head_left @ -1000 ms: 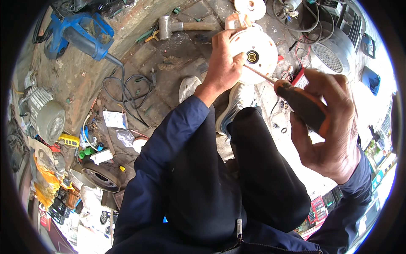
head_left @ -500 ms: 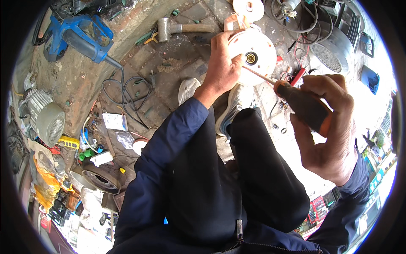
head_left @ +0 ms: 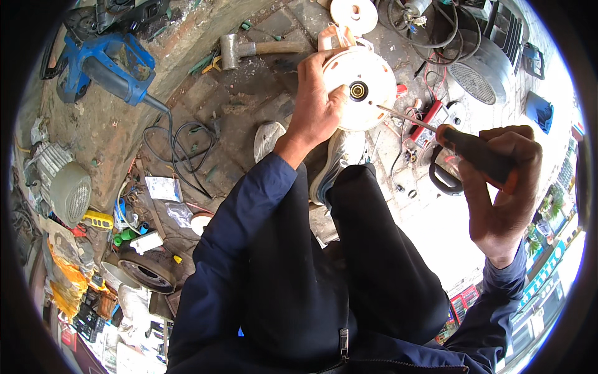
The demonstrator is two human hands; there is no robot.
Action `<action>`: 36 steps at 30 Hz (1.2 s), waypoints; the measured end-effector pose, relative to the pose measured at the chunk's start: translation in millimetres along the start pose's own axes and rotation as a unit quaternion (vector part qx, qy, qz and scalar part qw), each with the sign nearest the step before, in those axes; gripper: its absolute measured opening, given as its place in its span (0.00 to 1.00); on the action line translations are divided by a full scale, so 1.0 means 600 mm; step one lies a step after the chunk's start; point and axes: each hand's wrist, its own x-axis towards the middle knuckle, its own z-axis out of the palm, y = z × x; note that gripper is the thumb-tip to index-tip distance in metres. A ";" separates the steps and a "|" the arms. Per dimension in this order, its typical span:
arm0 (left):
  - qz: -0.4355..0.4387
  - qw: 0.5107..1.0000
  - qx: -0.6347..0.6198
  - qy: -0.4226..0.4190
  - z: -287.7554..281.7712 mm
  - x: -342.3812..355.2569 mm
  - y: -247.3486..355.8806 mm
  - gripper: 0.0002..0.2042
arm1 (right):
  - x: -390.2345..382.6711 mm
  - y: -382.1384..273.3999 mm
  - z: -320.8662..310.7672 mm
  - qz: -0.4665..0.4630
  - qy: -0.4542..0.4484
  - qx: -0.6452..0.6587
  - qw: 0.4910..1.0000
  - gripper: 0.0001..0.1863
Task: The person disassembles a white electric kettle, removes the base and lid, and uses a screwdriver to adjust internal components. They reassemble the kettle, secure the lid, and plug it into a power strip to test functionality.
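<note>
My left hand (head_left: 314, 103) grips the left edge of a round cream-white disc-shaped housing (head_left: 369, 71), its thumb lying on the face beside a dark centre hole with brass-coloured rings. Small holes and slots dot that face. In my right hand (head_left: 507, 187) is a screwdriver (head_left: 476, 148) with a black and orange handle, held by fingers and thumb. Its thin shaft slants up and left, and the tip meets or nearly meets the lower right part of the housing's face; contact is hard to tell. A pale strap-like part (head_left: 333, 38) juts from behind the housing's top.
A hammer (head_left: 265, 48) lies beyond my left hand. On the left are a blue power tool (head_left: 109, 65) with a coiled cord, a grey motor (head_left: 68, 187) and scattered parts. A red multimeter (head_left: 431, 121), cables and a large grey motor (head_left: 479, 75) lie to the right.
My right hand and the screwdriver have moved right, and the tip has shifted from near my left thumb to the housing's lower right. My left hand still grips the housing.
</note>
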 end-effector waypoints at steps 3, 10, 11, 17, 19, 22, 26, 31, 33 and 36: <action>-0.009 1.000 0.005 -0.003 0.000 0.000 0.001 0.30 | -0.003 0.007 0.004 -0.007 0.010 0.011 1.000 0.23; -0.008 1.000 0.006 -0.005 -0.001 0.001 0.003 0.30 | 0.011 0.009 0.003 -0.045 -0.019 -0.025 0.998 0.23; -0.009 1.000 0.003 -0.004 -0.001 0.001 0.003 0.30 | 0.012 0.009 0.004 -0.050 -0.017 -0.024 0.998 0.23; -0.007 1.000 0.010 0.000 -0.001 0.000 0.003 0.30 | 0.010 0.007 0.012 -0.018 0.008 -0.008 1.000 0.22; -0.007 1.000 0.009 0.002 0.000 0.000 0.002 0.30 | 0.010 0.007 0.010 -0.021 0.002 -0.015 1.000 0.22; -0.010 1.000 0.001 0.003 0.000 0.000 0.002 0.30 | 0.010 0.005 0.007 -0.026 -0.003 -0.022 0.999 0.22; -0.006 1.000 0.007 0.005 0.000 -0.001 0.001 0.30 | 0.009 0.002 0.006 -0.025 -0.003 -0.014 1.000 0.23; 0.000 1.000 0.007 0.005 0.000 0.000 -0.001 0.30 | 0.009 0.003 0.006 -0.017 -0.009 -0.012 1.000 0.23; 0.002 1.000 0.008 0.003 -0.001 0.000 -0.002 0.30 | 0.011 0.002 0.007 -0.030 -0.015 -0.011 0.999 0.23; 0.003 1.000 0.007 0.004 0.000 0.001 -0.002 0.30 | 0.013 -0.008 0.008 -0.047 -0.030 -0.028 0.998 0.22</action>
